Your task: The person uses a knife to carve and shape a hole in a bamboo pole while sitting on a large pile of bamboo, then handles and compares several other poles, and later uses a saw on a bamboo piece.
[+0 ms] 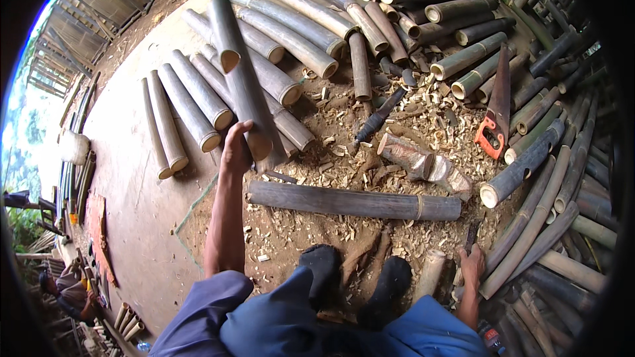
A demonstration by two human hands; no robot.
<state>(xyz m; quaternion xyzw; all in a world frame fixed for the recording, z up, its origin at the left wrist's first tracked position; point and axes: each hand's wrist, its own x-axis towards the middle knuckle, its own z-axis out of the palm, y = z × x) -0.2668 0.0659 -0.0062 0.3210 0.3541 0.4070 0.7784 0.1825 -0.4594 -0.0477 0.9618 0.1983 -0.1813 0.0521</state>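
Note:
My left hand (237, 147) is closed around the lower end of a dark bamboo tube (250, 96), raised and tilted away from me. A pale cut shows partway along that tube. Down at the right, my right hand (471, 270) is wrapped round a dark, narrow, blade-like tool (472, 235) pointing away; its exact kind is unclear. Across the ground in front of my feet lies a dark bamboo length (350, 201). Beyond it rests a chopped wood block (423, 162). A short pale bamboo piece (431, 272) stands beside my right foot.
Wood chips (331, 172) litter the ground. A handsaw (489, 133) with an orange handle leans on bamboo at the right. Ahead lies a long dark tool (380, 116). Cut tubes (192, 89) lie in rows at left and far; bamboo poles (539, 211) crowd the right. Another person (73, 291) sits far left.

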